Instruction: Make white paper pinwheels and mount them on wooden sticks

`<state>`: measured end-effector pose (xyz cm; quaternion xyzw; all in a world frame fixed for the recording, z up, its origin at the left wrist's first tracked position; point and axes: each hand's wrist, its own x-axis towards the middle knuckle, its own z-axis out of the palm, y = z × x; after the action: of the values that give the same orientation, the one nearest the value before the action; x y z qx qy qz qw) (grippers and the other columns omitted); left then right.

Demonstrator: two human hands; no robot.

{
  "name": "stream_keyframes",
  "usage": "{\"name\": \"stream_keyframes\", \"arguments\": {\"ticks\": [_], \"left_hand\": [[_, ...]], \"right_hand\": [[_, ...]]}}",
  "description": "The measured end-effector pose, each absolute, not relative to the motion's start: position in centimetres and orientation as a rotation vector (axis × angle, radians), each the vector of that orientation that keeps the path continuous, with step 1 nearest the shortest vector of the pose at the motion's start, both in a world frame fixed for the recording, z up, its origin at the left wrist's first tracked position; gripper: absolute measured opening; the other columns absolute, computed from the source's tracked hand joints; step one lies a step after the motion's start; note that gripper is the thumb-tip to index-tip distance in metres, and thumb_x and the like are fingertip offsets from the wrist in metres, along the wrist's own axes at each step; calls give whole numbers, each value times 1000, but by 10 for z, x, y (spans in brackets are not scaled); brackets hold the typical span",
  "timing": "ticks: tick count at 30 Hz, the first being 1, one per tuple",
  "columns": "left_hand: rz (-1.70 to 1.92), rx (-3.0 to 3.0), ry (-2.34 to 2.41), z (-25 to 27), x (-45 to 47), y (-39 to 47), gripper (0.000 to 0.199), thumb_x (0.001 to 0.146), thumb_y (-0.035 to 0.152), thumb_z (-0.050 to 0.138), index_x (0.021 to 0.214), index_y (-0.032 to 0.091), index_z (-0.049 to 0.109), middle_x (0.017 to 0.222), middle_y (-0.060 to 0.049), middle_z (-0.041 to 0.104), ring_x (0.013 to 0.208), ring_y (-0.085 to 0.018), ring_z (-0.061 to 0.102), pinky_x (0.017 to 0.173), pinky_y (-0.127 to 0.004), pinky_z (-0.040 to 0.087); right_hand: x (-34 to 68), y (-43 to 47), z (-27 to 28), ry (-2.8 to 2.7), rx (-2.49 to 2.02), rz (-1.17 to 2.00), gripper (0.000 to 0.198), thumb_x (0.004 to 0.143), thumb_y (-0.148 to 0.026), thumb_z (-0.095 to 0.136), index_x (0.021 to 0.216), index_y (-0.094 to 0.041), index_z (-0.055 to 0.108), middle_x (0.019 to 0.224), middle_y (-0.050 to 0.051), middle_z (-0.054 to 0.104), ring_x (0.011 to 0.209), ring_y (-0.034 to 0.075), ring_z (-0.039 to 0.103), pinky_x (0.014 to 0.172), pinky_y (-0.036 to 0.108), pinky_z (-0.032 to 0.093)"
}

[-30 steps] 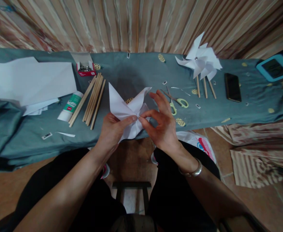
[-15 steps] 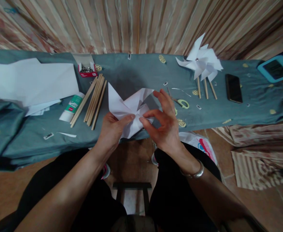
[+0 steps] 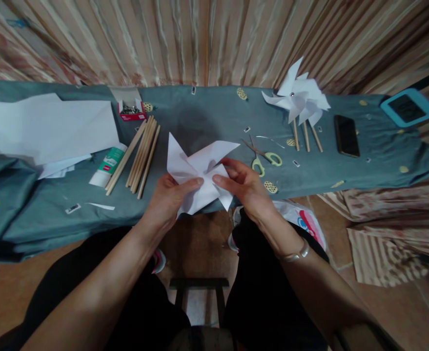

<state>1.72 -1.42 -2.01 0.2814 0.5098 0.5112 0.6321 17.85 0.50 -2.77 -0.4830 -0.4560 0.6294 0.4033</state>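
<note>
Between both hands I hold a white paper pinwheel (image 3: 199, 168), its four blades folded in toward the centre. My left hand (image 3: 168, 197) grips it from the left, thumb on top near the middle and the fingers hidden beneath. On the other side my right hand (image 3: 247, 185) pinches the paper, thumb on the front and fingers behind. To the left lie several wooden sticks (image 3: 141, 156) and a glue stick (image 3: 108, 165). Green-handled scissors (image 3: 263, 158) rest open just right of my right hand.
A red box (image 3: 131, 111) of small metal pins stands behind the sticks. White paper sheets (image 3: 49, 122) cover the table's left. Finished pinwheels (image 3: 304, 97) on sticks, a phone (image 3: 346, 136) and a blue-framed device (image 3: 407, 108) lie at right. A striped curtain (image 3: 207, 39) hangs behind.
My right hand has gone from fingertips at the pinwheel's centre to gripping its right side, thumb in front. Its raised fingers have come down behind the paper. The view has shifted slightly.
</note>
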Motion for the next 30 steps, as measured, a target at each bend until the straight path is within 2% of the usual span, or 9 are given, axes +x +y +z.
{"name": "stream_keyframes", "arguments": {"ticks": [5,9,14,18,23,30], "left_hand": [[1142,652,1160,-21,15,-15,35,58,21,80,92,15,75,94,-9,76,88,-25,71,80,-34,57],[1139,692,1201,-21,15,-16,35,57,23,82,90,14,75,90,-9,77,82,-25,71,77,-34,57],[1161,767,1274,-24,15,-16,36,54,27,85,86,13,75,86,-8,76,80,-26,71,76,-35,57],[1208,885,1325,-33,12,-13,36,55,30,85,86,14,75,90,-7,77,86,-27,70,82,-38,56],[1228,975,1374,-39,9,-11,31,58,30,84,84,15,75,88,-6,77,89,-28,70,85,-37,55],[1195,938,1329,-37,7,-9,32,56,32,85,82,16,75,89,-7,77,84,-27,71,83,-38,56]], "right_hand": [[172,4,-21,-1008,-1134,1754,50,57,-34,88,100,-23,64,87,-1,75,77,18,70,77,34,58],[168,5,-23,-968,-1108,1773,51,53,-32,89,96,-23,62,82,-2,74,72,17,69,74,33,57],[164,8,-31,-1025,-1154,1686,51,53,-35,88,95,-23,61,81,-2,72,71,17,66,68,32,55],[162,9,-36,-1085,-1172,1602,46,56,-33,84,94,-21,61,77,-3,69,66,16,63,63,29,51],[159,10,-37,-1116,-1187,1564,38,59,-30,78,91,-20,60,78,-1,68,67,15,61,64,29,49],[157,10,-35,-1098,-1161,1545,38,57,-27,78,90,-19,61,82,0,70,72,16,62,67,29,49]]}}
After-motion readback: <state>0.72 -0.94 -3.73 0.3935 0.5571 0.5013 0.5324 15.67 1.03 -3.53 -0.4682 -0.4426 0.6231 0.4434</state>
